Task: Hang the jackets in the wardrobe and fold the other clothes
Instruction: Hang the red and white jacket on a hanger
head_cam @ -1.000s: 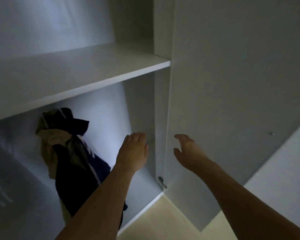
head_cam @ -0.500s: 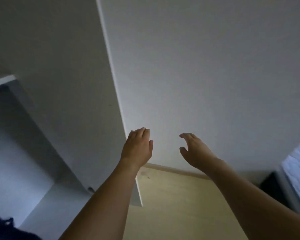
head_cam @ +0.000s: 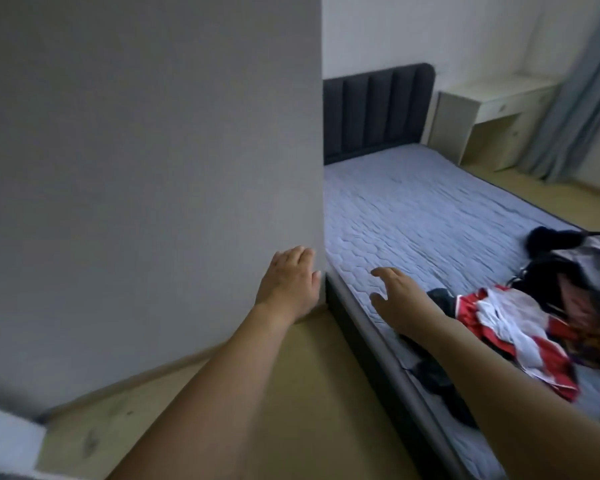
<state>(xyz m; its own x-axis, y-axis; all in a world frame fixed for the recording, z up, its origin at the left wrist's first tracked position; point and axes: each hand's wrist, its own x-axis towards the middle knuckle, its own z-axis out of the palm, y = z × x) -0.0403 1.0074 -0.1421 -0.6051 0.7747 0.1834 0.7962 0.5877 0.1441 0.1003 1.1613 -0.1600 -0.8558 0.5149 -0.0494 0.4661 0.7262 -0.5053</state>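
Head view is showing that you have turned away from the wardrobe interior seen a second ago; the hanging jacket is no longer in view. Your left hand [head_cam: 290,282] is lying flat, fingers straight, against the grey panel [head_cam: 146,168], holding nothing. Your right hand [head_cam: 400,296] is reaching, fingers spread and released, over the bed [head_cam: 413,216]. The remaining clothes [head_cam: 520,327] are lying heaped on the mattress just beyond that hand, so folding or another hanging appears to be next. A dark headboard [head_cam: 374,109], a pale desk [head_cam: 492,116], a curtain [head_cam: 582,88] and wood floor [head_cam: 319,393] are completing the room.
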